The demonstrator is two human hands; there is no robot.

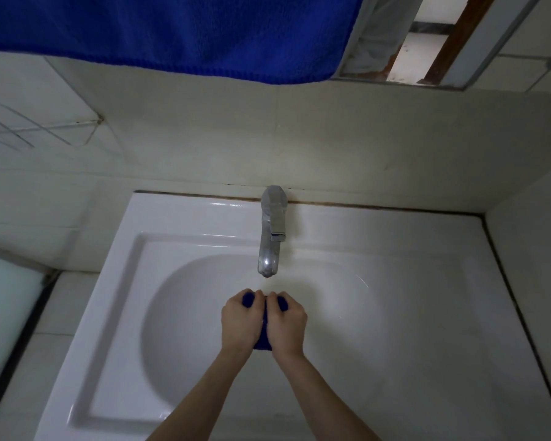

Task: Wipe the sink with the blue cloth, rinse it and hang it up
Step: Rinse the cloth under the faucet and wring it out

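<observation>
left hand (240, 319) + right hand (287, 323) side by side | fingers clenched round blue cloth (262, 340) | over sink (178, 307)

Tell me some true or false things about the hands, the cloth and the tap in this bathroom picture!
1. Both hands hold the small blue cloth. True: the left hand and the right hand are bunched around it.
2. The hands are over the floor. False: they are over the bowl of the white sink.
3. The tap is gold. False: it is silver metal.
4. A big blue towel hangs above the sink. True.
5. The tap's spout points away from the hands. False: it points toward them, ending just beyond the fingers.
</observation>
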